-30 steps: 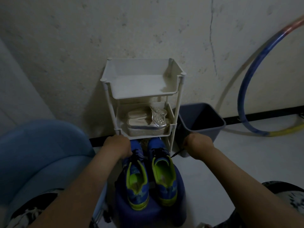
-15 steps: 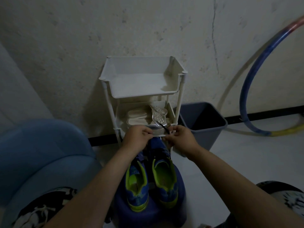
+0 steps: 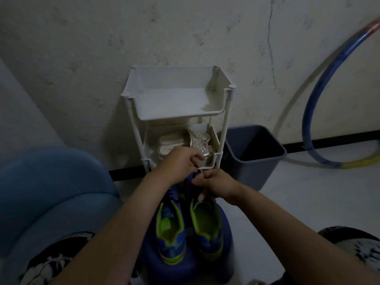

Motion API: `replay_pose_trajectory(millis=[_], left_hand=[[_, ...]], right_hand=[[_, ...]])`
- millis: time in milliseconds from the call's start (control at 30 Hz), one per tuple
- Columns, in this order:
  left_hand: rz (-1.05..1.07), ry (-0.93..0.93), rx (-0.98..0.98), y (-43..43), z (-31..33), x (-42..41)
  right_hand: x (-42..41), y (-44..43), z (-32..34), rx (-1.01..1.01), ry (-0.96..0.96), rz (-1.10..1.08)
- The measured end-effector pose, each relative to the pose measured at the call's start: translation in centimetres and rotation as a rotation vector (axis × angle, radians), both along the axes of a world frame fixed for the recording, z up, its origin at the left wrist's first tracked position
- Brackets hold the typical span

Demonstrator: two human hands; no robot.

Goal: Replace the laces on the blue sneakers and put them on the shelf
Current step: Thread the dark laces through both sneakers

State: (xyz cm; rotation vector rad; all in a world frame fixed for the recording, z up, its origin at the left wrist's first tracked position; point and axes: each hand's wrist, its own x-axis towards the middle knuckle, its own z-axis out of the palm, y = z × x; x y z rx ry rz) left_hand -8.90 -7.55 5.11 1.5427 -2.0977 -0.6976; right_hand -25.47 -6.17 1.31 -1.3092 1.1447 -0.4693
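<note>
A left hand and a right hand meet with fingers curled, both pinching the dark lace of the right blue sneaker. Just below the grip, it sits beside the left blue sneaker on a blue stool. Directly beyond the grip stands the white shelf rack, with silver sandals on its middle tier. A grey bin sits to the right.

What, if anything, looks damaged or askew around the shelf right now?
A thin crack runs down the wall right of the shelf. On the middle tier, a beaded silver sandal looks skewed. Nothing spilled.
</note>
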Motion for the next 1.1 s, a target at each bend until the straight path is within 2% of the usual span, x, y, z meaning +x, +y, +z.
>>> replay_pose_trajectory(millis=[67, 167, 233, 267, 367, 433, 500, 567, 633, 700, 733, 833, 933, 1100], left_hand=[[0.062, 0.116, 0.038, 0.3, -0.4, -0.2], [0.277, 0.159, 0.021, 0.4, -2.1, -0.3], [0.447, 0.124, 0.163, 0.6, -2.9, -0.2], [0.466, 0.089, 0.279, 0.7, -3.2, -0.2], [0.335, 0.11, 0.582, 1.2, -3.5, -1.1], [0.272, 0.157, 0.668, 1.5, -3.4, -1.9], [0.21, 0.094, 0.596, 1.4, -3.6, -2.2], [0.21, 0.012, 0.441, 1.6, -3.8, -2.4], [0.217, -0.105, 0.237, 1.9, -4.0, -2.3], [0.194, -0.293, 0.02, 2.3, -4.0, -2.3], [0.177, -0.319, -0.073, 2.4, -4.0, -2.3], [0.081, -0.149, -0.17, 2.3, -5.0, -2.0], [0.09, 0.117, 0.044, 2.2, -5.7, -1.7], [0.057, 0.187, 0.47, 1.5, -5.7, -0.5]], right_hand=[[0.1, 0.0, -0.1, -0.029, 0.007, 0.029], [0.1, -0.3, -0.4, -0.032, -0.016, -0.032], [0.0, -0.5, -0.7, -0.013, -0.042, -0.109], [0.0, -0.6, -0.9, -0.002, -0.061, -0.149], [-0.1, -0.7, -0.8, 0.013, -0.13, -0.255], [-0.2, -0.7, -0.6, -0.036, -0.139, -0.302], [-0.6, -1.0, -0.8, -0.171, -0.063, -0.315], [-0.9, -1.6, -1.3, -0.396, 0.149, -0.249], [-1.0, -1.9, -1.4, -0.52, 0.373, -0.132], [-1.1, -2.1, -1.5, -0.507, 0.495, -0.028], [-1.2, -2.1, -1.5, -0.481, 0.526, 0.013], [-1.5, -2.2, -1.3, -0.437, 0.555, 0.12], [-1.7, -2.3, -0.5, -0.398, 0.486, 0.11], [-2.3, -2.3, 0.3, -0.344, 0.358, 0.031]])
